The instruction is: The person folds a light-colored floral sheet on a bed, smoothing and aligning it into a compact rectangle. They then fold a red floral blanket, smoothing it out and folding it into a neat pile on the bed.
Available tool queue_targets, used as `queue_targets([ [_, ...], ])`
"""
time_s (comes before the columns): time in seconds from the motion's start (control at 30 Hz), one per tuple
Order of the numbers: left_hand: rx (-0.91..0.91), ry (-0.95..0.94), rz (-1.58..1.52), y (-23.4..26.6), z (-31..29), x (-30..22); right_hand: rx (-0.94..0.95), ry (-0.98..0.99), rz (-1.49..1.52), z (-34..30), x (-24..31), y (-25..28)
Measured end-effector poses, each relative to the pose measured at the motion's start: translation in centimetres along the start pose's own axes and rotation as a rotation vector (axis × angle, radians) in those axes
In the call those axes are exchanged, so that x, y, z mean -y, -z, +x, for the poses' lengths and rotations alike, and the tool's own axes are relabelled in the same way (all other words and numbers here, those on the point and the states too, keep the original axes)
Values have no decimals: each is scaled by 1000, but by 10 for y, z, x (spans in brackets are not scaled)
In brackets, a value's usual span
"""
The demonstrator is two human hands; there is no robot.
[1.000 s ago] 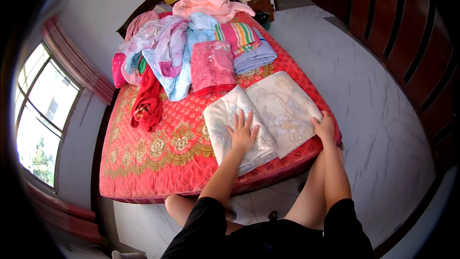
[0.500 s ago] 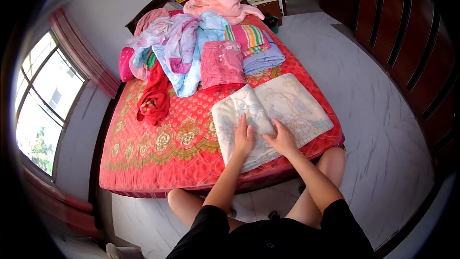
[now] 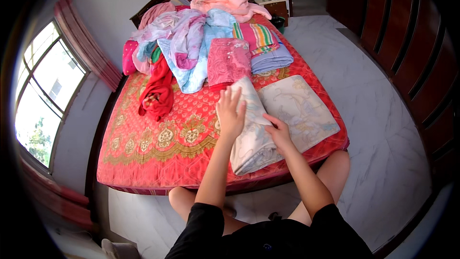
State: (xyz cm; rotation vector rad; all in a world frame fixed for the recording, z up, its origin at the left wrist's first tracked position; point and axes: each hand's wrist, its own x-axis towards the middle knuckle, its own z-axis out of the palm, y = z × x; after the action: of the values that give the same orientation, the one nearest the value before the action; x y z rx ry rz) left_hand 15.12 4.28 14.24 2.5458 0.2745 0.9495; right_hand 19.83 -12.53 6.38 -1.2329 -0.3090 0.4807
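A cream floral cloth (image 3: 306, 108), like a bed sheet, lies partly folded on the near right of the bed. Its left portion is doubled over into a raised, puffy layer. My left hand (image 3: 231, 114) is open with fingers spread, at the outer left side of that layer. My right hand (image 3: 279, 134) pinches the layer's inner edge, near the middle of the cloth, with thumb and fingers. Just beyond the cloth sits a folded pink patterned cloth (image 3: 229, 60).
The bed wears a red and gold cover (image 3: 165, 156). Red fabric (image 3: 157, 96), a pale blue and lilac heap (image 3: 189, 48), folded striped cloth (image 3: 258, 37), blue folded cloth (image 3: 273, 60) and pink bedding (image 3: 223, 0) lie farther back. A window (image 3: 48, 91) is at left.
My left hand has lifted from lying flat on the cloth and moved to its outer left side. The left layer has been drawn inward and bunched up, with my right hand at its edge.
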Motion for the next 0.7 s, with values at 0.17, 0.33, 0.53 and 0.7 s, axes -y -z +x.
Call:
queue_targets([
  [0.17,607,125,207,-92,-26,-3,-36,327,-703,-26,-25,44],
  [0.33,384,130,137,-128,-57,14,-273,484,-1193,-34,24,94],
  [0.53,284,94,63,-131,-65,27,129,284,-1341,-80,19,88],
  [0.7,271,95,12,-132,-62,25,-73,501,-1480,-72,-21,92],
])
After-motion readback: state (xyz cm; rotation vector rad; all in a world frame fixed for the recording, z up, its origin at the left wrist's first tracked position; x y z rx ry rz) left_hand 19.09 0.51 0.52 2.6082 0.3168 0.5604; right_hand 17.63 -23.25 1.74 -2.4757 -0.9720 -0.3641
